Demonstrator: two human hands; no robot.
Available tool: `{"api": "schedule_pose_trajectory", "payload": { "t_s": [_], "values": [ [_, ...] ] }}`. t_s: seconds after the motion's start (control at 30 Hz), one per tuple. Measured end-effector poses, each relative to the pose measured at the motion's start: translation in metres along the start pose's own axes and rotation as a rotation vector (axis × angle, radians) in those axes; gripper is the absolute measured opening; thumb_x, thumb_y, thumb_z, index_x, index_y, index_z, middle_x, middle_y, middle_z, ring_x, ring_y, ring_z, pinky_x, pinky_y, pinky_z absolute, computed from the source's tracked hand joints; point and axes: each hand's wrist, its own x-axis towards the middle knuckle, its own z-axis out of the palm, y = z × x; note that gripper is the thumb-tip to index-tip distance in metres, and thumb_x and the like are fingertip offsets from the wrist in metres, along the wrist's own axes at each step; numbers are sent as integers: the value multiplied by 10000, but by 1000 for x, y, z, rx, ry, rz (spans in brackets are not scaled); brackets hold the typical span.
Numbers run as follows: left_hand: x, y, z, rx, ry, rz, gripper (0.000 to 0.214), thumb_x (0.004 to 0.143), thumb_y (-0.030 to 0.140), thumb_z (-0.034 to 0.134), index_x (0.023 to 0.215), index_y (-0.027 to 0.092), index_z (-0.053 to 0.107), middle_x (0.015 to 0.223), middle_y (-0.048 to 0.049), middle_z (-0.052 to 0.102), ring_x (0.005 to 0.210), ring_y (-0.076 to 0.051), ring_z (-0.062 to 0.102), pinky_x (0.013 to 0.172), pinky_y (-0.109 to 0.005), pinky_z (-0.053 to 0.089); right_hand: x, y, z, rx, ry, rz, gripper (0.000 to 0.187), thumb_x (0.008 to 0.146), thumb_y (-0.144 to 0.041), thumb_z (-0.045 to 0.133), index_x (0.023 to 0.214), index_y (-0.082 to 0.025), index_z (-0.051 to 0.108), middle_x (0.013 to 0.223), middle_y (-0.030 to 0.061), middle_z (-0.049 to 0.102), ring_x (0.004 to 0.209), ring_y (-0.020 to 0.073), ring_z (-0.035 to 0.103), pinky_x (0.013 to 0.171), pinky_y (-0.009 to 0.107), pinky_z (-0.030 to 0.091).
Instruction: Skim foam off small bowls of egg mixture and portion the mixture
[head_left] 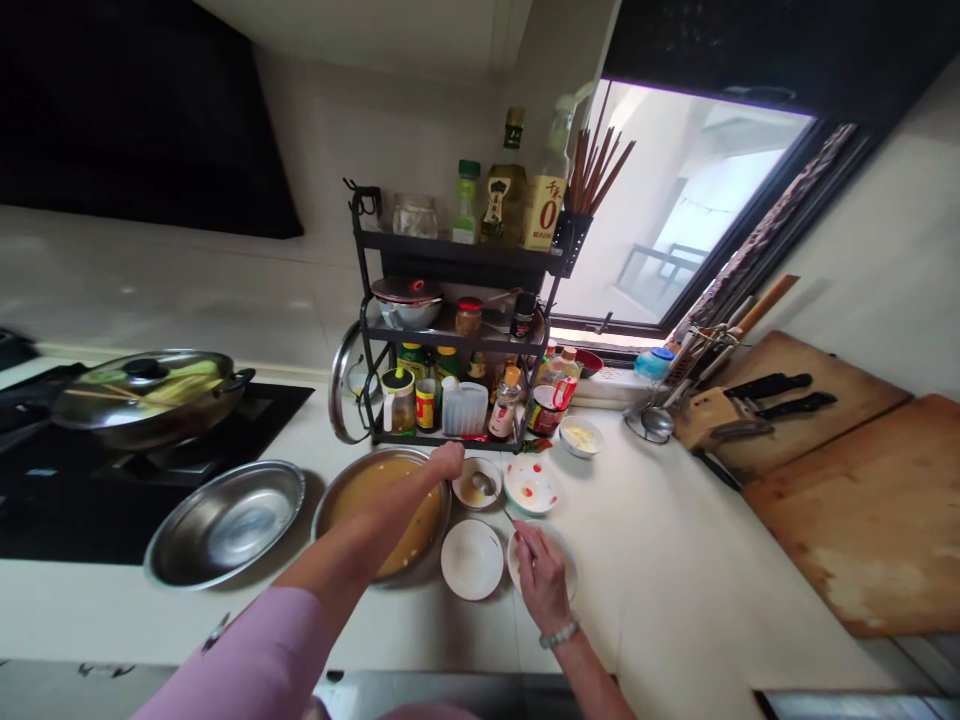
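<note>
My left hand (448,461) reaches across a wide metal basin (321,520) of brownish liquid. It looks curled closed beside a small bowl (475,502) with a spoon (483,484) in it; whatever its fingers hold is hidden. Over a white bowl (564,575) at the front right, my right hand (543,572) is closed on a thin utensil (511,519), its kind unclear. A white bowl (472,560) stands between my arms. Just beyond my right hand sits a bowl with red patterns (531,488).
A black rack (457,335) of bottles and jars stands behind the bowls. To the left are an oval metal basin (232,525) and a lidded pan (150,395) on the stove. A knife block (709,415) and cutting boards (862,520) stand right; a small bowl (580,437) holds pale pieces.
</note>
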Motion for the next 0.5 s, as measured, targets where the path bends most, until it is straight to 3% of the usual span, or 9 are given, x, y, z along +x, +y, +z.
{"api": "schedule_pose_trajectory", "payload": {
  "t_s": [0.23, 0.5],
  "values": [
    [-18, 9, -2, 58, 82, 18, 227, 805, 196, 563, 983, 127, 686, 1010, -203, 678, 981, -287, 646, 803, -354, 495, -2, 0, -6, 4, -27, 25, 335, 947, -254, 360, 1104, -209, 652, 953, 98, 693, 862, 202, 668, 732, 324, 568],
    [-36, 21, -8, 88, 134, 131, 259, 799, 267, 570, 944, 108, 713, 922, -212, 703, 915, -296, 664, 802, -357, 487, 4, 2, -10, 4, -32, -98, 314, 932, -194, 371, 1091, -194, 642, 921, 90, 684, 849, 182, 661, 733, 299, 562]
  ]
}}
